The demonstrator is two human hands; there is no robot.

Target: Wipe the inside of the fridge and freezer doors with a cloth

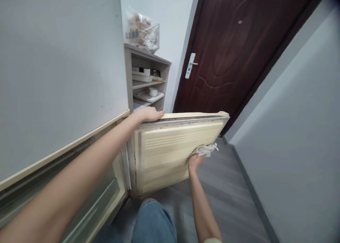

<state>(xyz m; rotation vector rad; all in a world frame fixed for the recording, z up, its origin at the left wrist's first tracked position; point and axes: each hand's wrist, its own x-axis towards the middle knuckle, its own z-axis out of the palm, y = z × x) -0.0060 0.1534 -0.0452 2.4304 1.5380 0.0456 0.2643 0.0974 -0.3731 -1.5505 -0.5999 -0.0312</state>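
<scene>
A cream refrigerator door (164, 165) stands swung open, its ribbed inner side facing me and rust-brown spots along its seal. My left hand (148, 114) grips the door's top edge near the hinge side; some of its fingers are hidden. Low on the inner panel, close to the free edge, my right hand (196, 161) presses a crumpled white cloth (205, 150) against the surface. The fingers are partly covered by the cloth. To the left, the open lower compartment (98, 204) shows a translucent drawer front.
Above the compartment is a closed white upper door (61, 66). Behind stands a grey shelf unit (129, 76) with boxes, a tray and a white cup (153, 92), topped by a plastic bag (143, 30). A dark red door (220, 52) and a wall (297, 129) bound the right.
</scene>
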